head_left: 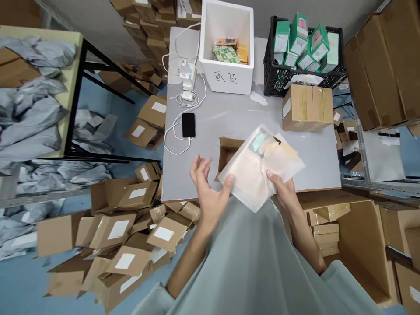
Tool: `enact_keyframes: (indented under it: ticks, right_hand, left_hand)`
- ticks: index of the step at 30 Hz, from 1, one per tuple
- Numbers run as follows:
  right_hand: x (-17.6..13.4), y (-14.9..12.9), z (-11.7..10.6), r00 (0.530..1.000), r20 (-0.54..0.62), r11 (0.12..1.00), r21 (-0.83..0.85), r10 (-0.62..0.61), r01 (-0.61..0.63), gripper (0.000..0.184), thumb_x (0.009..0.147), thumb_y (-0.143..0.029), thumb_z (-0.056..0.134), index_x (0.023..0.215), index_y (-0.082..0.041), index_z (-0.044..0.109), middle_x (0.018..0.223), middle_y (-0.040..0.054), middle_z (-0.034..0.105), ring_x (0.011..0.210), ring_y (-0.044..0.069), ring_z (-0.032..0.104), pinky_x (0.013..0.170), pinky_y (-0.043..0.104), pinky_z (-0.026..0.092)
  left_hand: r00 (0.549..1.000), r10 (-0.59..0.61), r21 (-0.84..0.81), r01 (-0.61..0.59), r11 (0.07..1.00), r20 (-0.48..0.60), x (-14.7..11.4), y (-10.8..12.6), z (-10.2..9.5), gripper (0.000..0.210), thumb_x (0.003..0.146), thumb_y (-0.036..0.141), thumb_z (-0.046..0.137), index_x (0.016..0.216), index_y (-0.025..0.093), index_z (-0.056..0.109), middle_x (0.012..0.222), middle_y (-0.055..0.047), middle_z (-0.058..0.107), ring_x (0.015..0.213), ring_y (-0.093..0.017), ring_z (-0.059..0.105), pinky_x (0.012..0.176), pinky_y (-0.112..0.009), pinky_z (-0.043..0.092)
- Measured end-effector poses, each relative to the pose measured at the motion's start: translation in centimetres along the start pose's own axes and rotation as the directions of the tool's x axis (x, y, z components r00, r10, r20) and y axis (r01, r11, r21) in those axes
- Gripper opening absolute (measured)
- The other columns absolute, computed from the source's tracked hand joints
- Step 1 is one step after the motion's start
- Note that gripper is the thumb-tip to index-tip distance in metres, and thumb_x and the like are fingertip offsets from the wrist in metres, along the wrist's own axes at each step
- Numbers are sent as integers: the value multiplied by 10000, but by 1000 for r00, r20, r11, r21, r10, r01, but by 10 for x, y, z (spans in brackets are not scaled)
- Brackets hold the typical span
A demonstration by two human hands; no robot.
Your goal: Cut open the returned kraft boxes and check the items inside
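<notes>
My right hand grips a translucent plastic pouch with its thumb on top, holding it tilted above the front of the table. Pale sheets and teal and yellow patches show through the pouch; what they are I cannot make out. At the pouch's left corner is my left hand, its fingers spread and its thumb lying by the edge. Partly covered by the pouch, a small open cardboard box stands on the table just beyond my left hand.
On the grey table are a phone on a cable, a power strip, a white foam box, a black crate of green boxes and a taped carton. Cartons crowd the floor at left; a large open box stands at right.
</notes>
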State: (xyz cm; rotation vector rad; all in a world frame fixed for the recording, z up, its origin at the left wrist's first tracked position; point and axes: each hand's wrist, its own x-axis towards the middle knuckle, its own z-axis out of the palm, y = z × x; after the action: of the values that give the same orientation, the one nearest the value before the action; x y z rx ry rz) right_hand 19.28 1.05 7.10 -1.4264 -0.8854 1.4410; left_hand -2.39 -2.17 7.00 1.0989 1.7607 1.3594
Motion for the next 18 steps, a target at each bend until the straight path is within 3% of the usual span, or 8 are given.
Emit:
enact_keyframes:
  ticks: [2,3,5,7,8,10,12,18]
  right_hand:
    - [2,0,-9,997,70,999,-14,39,-38,745,821,-642,932,1422,-243,744,1338,114,833,1389,388,726,1226,548,591]
    - [3,-1,-11,992,107,998,-21,65,-63,744,805,-645,945,1401,-242,758,1333,113,837,1366,397,738,1189,547,618]
    - [4,-1,-13,978,173,993,-40,113,-108,715,800,-638,957,1371,-246,778,1337,106,839,1326,404,758,1125,542,655]
    - [6,-2,-12,969,213,991,-57,127,-117,662,820,-631,948,1339,-250,795,1326,95,844,1307,398,767,1105,534,662]
    - [7,-1,-10,966,227,992,-63,125,-113,630,835,-633,938,1318,-250,804,1308,91,849,1301,395,770,1103,530,661]
    - [11,3,-8,964,236,992,-75,120,-105,565,865,-652,909,1244,-243,823,1245,90,865,1264,387,785,1082,523,667]
    - [17,9,-7,970,220,993,-74,106,-91,540,883,-679,881,1191,-239,821,1201,93,870,1211,371,800,1062,518,671]
    - [25,32,-11,997,1,983,-170,-74,73,675,875,-665,881,1382,-256,705,1365,145,794,1236,312,771,1112,513,641]
  left_hand:
    - [978,-67,-74,83,994,198,21,-1,-8,774,890,676,865,1510,270,643,1693,-172,550,1565,-369,559,1279,-521,507]
    - [934,-116,-118,165,979,337,29,-1,-11,764,863,681,886,1471,261,694,1590,-172,661,1471,-376,650,1206,-508,577]
    - [798,-202,-164,350,922,568,41,-1,-11,683,809,666,935,1328,243,800,1307,-158,822,1212,-375,793,1011,-468,685]
    - [700,-260,-174,483,858,665,43,-3,-8,615,774,635,971,1214,224,845,1060,-130,866,985,-353,837,854,-442,714]
    - [686,-282,-185,523,832,671,42,-4,-6,600,770,625,978,1189,215,848,987,-115,865,914,-339,838,814,-435,713]
    - [708,-314,-224,556,801,633,37,-8,0,604,769,612,985,1186,201,835,963,-104,867,886,-321,837,817,-428,709]
    - [758,-334,-265,546,795,561,31,-13,4,619,758,595,1000,1194,195,818,1052,-115,874,961,-316,840,875,-419,702]
    - [852,-360,-343,492,800,381,27,-21,6,682,727,580,1022,1227,184,781,1273,-145,849,1184,-327,806,1011,-414,664]
